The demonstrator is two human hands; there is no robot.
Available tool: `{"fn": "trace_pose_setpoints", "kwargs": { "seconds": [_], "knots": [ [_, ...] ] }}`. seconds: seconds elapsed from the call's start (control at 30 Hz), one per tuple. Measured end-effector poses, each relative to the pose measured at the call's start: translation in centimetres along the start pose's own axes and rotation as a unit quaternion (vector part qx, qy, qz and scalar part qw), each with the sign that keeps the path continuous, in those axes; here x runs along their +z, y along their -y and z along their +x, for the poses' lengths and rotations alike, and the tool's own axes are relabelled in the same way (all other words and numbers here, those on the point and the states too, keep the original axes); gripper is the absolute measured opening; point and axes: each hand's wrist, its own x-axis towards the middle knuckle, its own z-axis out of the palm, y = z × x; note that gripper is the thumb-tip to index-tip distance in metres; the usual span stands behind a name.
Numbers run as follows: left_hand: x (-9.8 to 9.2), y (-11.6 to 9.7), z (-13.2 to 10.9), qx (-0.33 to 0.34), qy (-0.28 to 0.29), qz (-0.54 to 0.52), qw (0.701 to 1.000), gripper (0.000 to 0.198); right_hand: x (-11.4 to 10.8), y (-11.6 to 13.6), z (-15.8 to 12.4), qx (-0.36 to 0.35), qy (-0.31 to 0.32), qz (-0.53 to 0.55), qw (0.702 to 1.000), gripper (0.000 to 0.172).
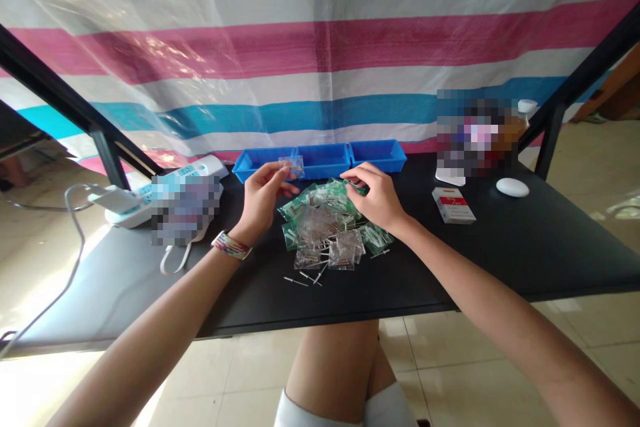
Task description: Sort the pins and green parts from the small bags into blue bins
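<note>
My left hand (263, 199) is raised above the black table (500, 260), its fingers pinched on a small clear plastic bag (293, 164). My right hand (376, 199) rests on a heap of small clear and green bags (327, 223) holding thin metal pins, its fingers curled onto a green bag at the top of the heap. A few loose pins (305, 278) lie on the table in front of the heap. Three blue trays (323, 159) stand in a row just behind the heap.
A red and white small box (453, 205) and a white oval object (513, 187) lie at the right. A white and blue device (135, 200) with a cable sits at the left. A striped tarp hangs behind. Black frame struts slant at both sides.
</note>
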Motion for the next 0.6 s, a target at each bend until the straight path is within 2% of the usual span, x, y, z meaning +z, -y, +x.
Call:
{"fn": "trace_pose_setpoints", "kwargs": {
  "seconds": [0.13,0.27,0.5,0.6],
  "knots": [
    [-1.0,0.7,1.1,-0.015,-0.063,-0.03,0.997,0.038,0.4,-0.7,-0.2,0.01,0.062,-0.07,0.996,0.013],
    [-1.7,0.9,1.7,-0.017,-0.094,-0.053,0.994,0.041,0.6,-0.7,-0.5,0.014,0.079,-0.114,0.99,0.017],
    [-1.7,0.6,1.6,-0.049,-0.09,-0.073,0.992,0.046,1.0,-1.1,-0.9,0.017,0.074,-0.163,0.984,0.025],
    [-1.6,0.4,1.5,-0.048,-0.082,-0.076,0.993,0.046,1.2,-1.4,-1.0,0.015,0.077,-0.157,0.984,0.024]
  ]
}}
